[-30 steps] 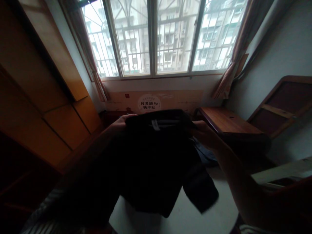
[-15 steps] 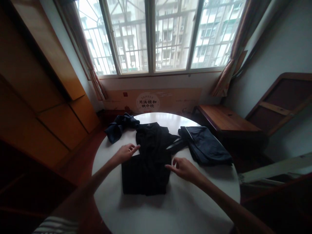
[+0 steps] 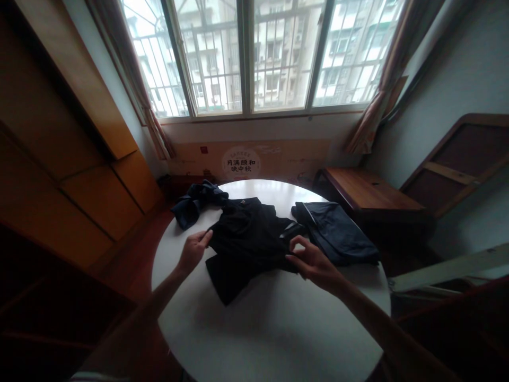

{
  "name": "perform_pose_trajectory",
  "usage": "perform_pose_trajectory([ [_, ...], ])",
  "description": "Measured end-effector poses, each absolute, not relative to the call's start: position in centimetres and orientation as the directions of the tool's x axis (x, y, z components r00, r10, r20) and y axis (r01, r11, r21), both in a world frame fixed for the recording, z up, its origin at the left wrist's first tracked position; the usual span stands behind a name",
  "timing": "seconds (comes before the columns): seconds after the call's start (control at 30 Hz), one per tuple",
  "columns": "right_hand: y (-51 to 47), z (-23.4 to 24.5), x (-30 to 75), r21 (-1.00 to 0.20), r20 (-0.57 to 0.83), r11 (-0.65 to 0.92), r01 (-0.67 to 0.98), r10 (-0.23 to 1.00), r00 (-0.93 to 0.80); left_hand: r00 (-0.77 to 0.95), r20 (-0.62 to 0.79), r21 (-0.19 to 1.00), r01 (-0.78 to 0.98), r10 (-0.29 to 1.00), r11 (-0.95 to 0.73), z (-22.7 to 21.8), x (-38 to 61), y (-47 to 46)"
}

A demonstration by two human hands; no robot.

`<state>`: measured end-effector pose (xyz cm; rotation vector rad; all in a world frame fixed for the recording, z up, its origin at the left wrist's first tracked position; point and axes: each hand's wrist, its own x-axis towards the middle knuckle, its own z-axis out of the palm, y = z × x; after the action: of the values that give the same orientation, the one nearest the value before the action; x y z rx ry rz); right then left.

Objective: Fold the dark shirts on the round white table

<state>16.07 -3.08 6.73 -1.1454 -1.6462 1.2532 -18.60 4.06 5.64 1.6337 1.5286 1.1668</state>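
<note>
In the head view, pinching a black garment [image 3: 250,233] at opposite edges with clamped fingers of the left hand [image 3: 193,251] and right hand [image 3: 314,264] (bowed into a ring, the latter), over a round white table [image 3: 278,329], between crumpled navy cloth [image 3: 189,209] and folded navy cloth [image 3: 340,233].

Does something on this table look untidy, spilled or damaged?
No spill or damage shows. The dark blue cloth, far left on the white table, is bunched and seems to overhang the rim, unlike the folded dark garment at right. The black garment between left hand and right hand is also rumpled.
</note>
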Motion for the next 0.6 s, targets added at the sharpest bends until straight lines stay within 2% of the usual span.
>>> perform_pose_trajectory([
  [0.07,-4.6,8.3,19.1,-0.974,-0.035,0.058,0.219,0.917,-0.397,-0.141,0.065,0.972,0.233,0.988,-0.03,5.9,-22.0,3.6],
  [0.1,-5.4,8.9,20.4,-0.967,-0.097,0.025,0.254,0.885,-0.455,-0.111,-0.033,0.979,0.196,0.993,0.054,5.8,-23.6,3.2],
  [0.13,-6.1,9.4,21.7,-0.954,-0.161,-0.003,0.301,0.849,-0.504,-0.044,-0.141,0.961,0.235,0.989,0.147,5.5,-25.0,2.7],
  [0.2,-6.9,9.9,23.3,-0.911,-0.272,-0.028,0.411,0.791,-0.549,0.051,-0.282,0.838,0.498,0.958,0.221,4.8,-27.0,1.5],
  [0.23,-6.8,9.9,23.7,-0.884,-0.305,-0.017,0.467,0.779,-0.548,0.035,-0.268,0.742,0.644,0.963,0.183,4.4,-27.4,1.1],
  [0.3,-5.7,9.6,23.5,-0.826,-0.302,0.051,0.561,0.802,-0.516,-0.035,-0.054,0.55,0.833,0.998,0.059,3.9,-27.1,0.8],
  [0.37,-3.2,9.0,22.2,-0.773,-0.208,0.153,0.615,0.855,-0.475,-0.028,0.164,0.459,0.887,0.986,-0.051,4.0,-25.4,1.6],
  [0.4,-1.7,8.6,21.3,-0.749,-0.149,0.198,0.632,0.879,-0.452,0.007,0.205,0.447,0.889,0.979,-0.1,4.2,-24.3,2.4],
  [0.5,3.6,7.7,18.1,-0.644,-0.076,0.248,0.724,0.92,-0.383,0.073,0.179,0.431,0.891,0.981,-0.145,4.9,-20.7,6.3],
  [0.6,8.4,6.9,15.3,-0.423,-0.081,0.161,0.892,0.973,-0.214,-0.004,0.051,0.391,0.92,0.999,-0.016,4.7,-18.3,10.6],
])
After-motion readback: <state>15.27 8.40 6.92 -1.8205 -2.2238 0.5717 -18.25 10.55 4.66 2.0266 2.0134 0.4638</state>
